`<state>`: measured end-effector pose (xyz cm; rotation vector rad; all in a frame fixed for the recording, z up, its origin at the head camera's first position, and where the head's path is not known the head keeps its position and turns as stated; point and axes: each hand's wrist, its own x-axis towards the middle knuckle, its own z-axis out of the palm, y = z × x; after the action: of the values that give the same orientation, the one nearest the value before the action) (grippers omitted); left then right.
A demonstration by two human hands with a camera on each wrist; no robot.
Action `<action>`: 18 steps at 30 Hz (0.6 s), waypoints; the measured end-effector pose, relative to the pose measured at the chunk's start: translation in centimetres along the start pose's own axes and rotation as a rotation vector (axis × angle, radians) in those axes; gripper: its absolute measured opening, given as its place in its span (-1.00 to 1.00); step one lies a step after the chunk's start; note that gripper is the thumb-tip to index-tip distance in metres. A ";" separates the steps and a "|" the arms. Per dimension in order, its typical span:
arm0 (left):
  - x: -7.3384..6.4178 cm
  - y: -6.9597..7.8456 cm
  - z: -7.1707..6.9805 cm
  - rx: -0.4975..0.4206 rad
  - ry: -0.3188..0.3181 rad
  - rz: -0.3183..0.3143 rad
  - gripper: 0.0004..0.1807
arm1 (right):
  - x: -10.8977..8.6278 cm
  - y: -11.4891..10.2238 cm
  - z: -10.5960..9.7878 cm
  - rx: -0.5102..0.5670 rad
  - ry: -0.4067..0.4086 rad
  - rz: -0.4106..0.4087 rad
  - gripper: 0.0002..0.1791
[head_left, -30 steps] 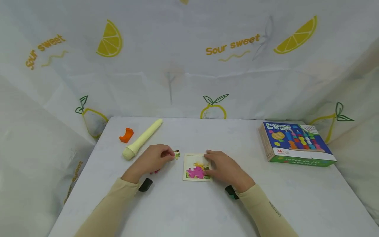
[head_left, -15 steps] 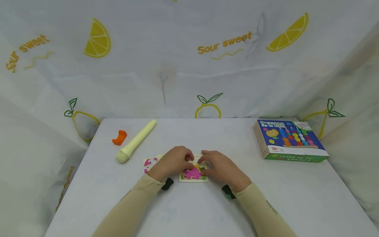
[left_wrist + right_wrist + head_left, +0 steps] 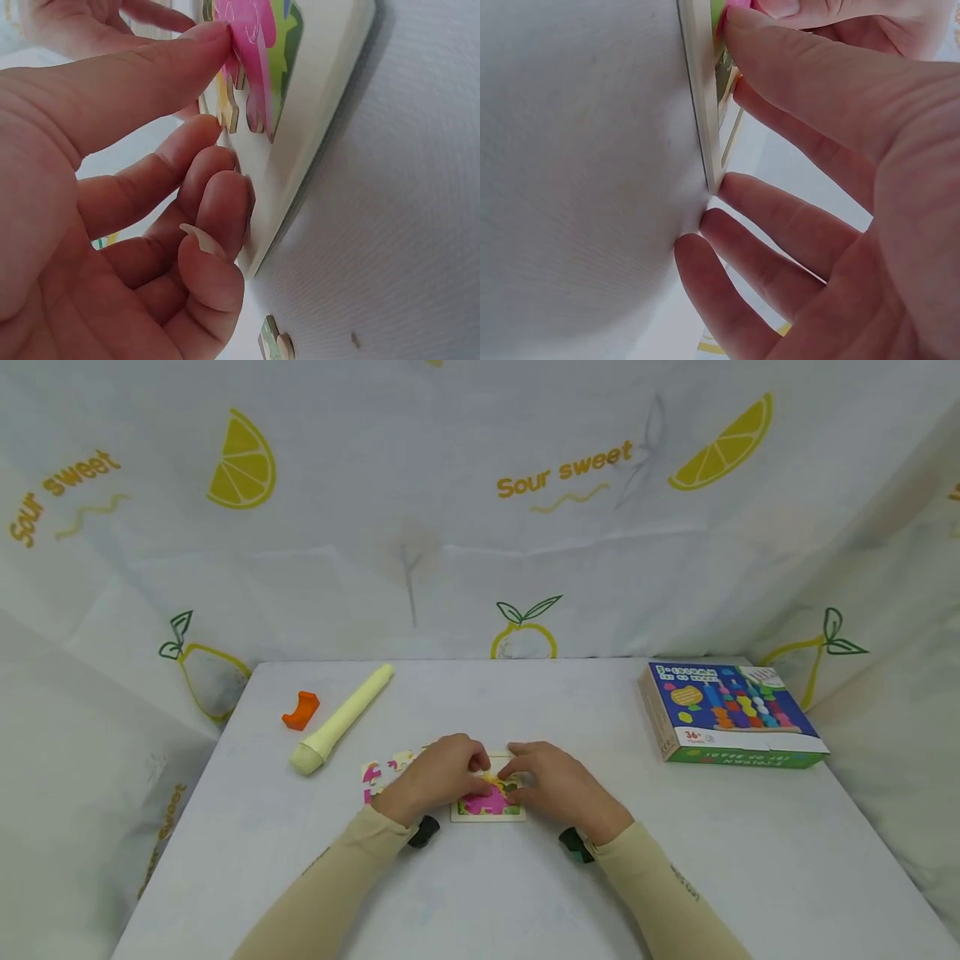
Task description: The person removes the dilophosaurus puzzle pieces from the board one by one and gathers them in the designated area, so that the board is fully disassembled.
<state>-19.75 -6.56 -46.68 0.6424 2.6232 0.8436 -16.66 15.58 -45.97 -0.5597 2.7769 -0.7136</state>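
Observation:
A small jigsaw puzzle in a pale square tray (image 3: 488,818) lies between both hands, showing pink, yellow and green pieces. My left hand (image 3: 441,775) is over its left side. In the left wrist view, thumb and index finger pinch at a yellow puzzle piece (image 3: 227,109) beside the pink pieces (image 3: 253,34), the other fingers curled near the tray's bare base. My right hand (image 3: 564,787) rests at the tray's right side. Its thumb touches the pink area, and the remaining fingers spread along the tray's edge (image 3: 699,97) and the tabletop.
Loose puzzle pieces (image 3: 372,775) lie left of the tray, partly behind the left hand. Farther left are a pale yellow baton-like stick (image 3: 342,718) and an orange curved block (image 3: 301,711). A boxed bead toy (image 3: 735,714) stands at the back right.
My left hand has moved right from the loose pieces onto the tray, then stayed there with small finger motions. The right hand has kept its place at the tray's right side.

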 end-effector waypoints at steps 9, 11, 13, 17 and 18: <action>-0.1 0.2 -0.3 -0.039 0.000 -0.004 -0.81 | 0.1 0.2 -0.1 0.016 -0.007 0.005 -0.73; -0.1 0.1 -0.4 -0.051 0.007 0.002 -0.86 | 0.2 0.2 -0.1 0.018 -0.007 -0.003 -0.72; -0.1 0.0 -0.5 -0.063 0.009 0.010 -0.89 | 0.3 0.2 -0.1 0.024 -0.008 -0.006 -0.72; 0.0 -0.4 -0.6 -0.084 0.003 0.021 -0.91 | 0.4 0.2 0.0 0.026 -0.016 0.005 -0.71; 0.1 -0.4 -0.6 -0.089 -0.001 0.021 -0.92 | 0.4 0.2 0.0 0.027 -0.018 0.009 -0.71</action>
<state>-20.21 -7.12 -46.47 0.6477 2.5660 0.9598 -17.10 15.60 -46.16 -0.5453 2.7472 -0.7390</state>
